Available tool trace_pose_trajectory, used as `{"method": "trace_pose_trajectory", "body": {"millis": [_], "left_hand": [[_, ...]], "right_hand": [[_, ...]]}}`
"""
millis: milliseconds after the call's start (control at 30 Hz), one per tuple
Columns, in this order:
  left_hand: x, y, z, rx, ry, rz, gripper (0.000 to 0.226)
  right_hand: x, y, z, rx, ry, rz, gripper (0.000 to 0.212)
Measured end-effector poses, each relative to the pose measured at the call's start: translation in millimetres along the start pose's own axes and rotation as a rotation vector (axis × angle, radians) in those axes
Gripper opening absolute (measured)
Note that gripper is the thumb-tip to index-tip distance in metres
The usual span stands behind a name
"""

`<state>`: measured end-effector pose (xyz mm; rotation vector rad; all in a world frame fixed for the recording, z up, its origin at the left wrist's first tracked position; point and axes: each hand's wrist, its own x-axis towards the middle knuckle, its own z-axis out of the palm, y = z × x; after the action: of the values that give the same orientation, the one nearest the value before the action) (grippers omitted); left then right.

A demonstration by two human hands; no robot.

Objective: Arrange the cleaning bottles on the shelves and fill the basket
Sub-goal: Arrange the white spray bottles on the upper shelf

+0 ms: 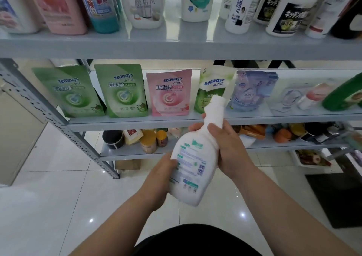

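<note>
Left hand [162,174] and right hand [233,150], fingers [214,128] snug around tilted white bottle [193,169].

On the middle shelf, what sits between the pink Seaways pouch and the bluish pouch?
A white-and-green Seaways pouch stands there, between the pink pouch and the bluish pouch. In the head view, the cap of the held white bottle overlaps its lower right.

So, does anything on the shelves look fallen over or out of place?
Yes. At the right end of the middle shelf, the green bottle lies tilted over, and the small white bottle beside it lies down too. The three Seaways pouches at the left stand upright.
</note>
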<state>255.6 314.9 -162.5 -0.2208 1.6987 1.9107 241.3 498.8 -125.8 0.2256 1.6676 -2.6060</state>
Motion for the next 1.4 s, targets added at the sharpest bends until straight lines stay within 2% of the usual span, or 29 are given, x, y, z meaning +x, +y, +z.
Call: {"method": "trace_pose_trajectory", "body": {"millis": [67,167,233,300,400,467,533,600,633,700,767,800,867,933,1000,1133,1167,1233,1333,1400], "left_hand": [[0.2,-3.4,16.1,-0.218,-0.075,-0.262,0.037],[-6.5,-2.0,39.6,-0.44,-0.307,-0.461,0.044],[-7.7,-4.4,55.0,-0.486,-0.39,-0.446,0.065],[-5.4,-9.4,68.7,-0.387,-0.414,-0.363,0.076],[-3.3,-14.5,86.2,-0.206,-0.302,-0.284,0.069],[-1.6,-20.5,98.0,-0.065,-0.127,-0.198,0.056],[1.5,-25.0,111.4,0.23,0.078,-0.029,0.033],[8.6,-34.0,122.5,0.44,0.221,0.096,0.027],[10.2,-37.0,128.9,0.383,0.255,0.088,0.029],[14.2,-44.2,141.3,-0.023,0.24,-0.053,0.035],[12.1,-51.6,152.1,-0.47,0.047,-0.201,0.036],[9.2,-53.9,155.8,-0.609,-0.048,-0.271,0.036],[4.3,-57.0,161.8,-0.775,-0.298,-0.34,0.037],[1.8,-54.7,166.9,-0.821,-0.469,-0.321,0.051],[3.4,-54.9,177.2,-0.732,-0.388,-0.318,0.056],[12.1,-62.8,196.4,-0.545,0.105,-0.25,0.044],[12.6,-65.9,195.4,-0.496,0.177,-0.199,0.042],[11.9,-72.3,188.7,-0.342,0.161,-0.074,0.037],[8.3,-75.9,173.4,-0.13,0.063,0.032,0.073],[6.2,-72.9,164.6,0.078,0.15,0.077,0.077]], "right_hand": [[-2.5,2.3,-11.9,0.148,-0.095,0.111,0.043],[-6.2,5.3,-33.4,0.157,-0.115,0.204,0.045],[-7.1,2.0,-49.2,0.11,-0.089,0.217,0.058],[-7.9,-2.1,-64.4,-0.047,-0.051,0.191,0.059],[-11.1,-4.6,-86.6,-0.278,0.04,0.148,0.052],[-14.5,-8.1,-99.1,-0.327,0.09,0.159,0.058],[-17.7,-13.4,-110.3,-0.377,0.109,0.162,0.069],[-21.4,-18.1,-119.6,-0.441,0.07,0.139,0.063],[-23.2,-21.0,-123.8,-0.435,0.035,0.138,0.054],[-27.4,-28.5,-130.4,-0.349,-0.049,0.171,0.039],[-31.2,-34.5,-135.6,-0.361,-0.117,0.181,0.041],[-33.1,-35.4,-137.9,-0.376,-0.132,0.174,0.047],[-36.3,-34.2,-142.0,-0.392,-0.135,0.166,0.053],[-40.3,-34.3,-144.9,-0.408,-0.144,0.16,0.052],[-44.4,-35.4,-150.4,-0.436,-0.16,0.163,0.052],[-48.2,-37.3,-163.9,-0.418,-0.146,0.178,0.037],[-48.4,-35.8,-168.0,-0.412,-0.142,0.186,0.037],[-51.6,-31.5,-173.8,-0.424,-0.175,0.193,0.037],[-55.9,-24.2,-174.6,-0.481,-0.205,0.179,0.019],[-52.7,-26.3,-171.6,-0.564,-0.174,0.142,0.007]]}}
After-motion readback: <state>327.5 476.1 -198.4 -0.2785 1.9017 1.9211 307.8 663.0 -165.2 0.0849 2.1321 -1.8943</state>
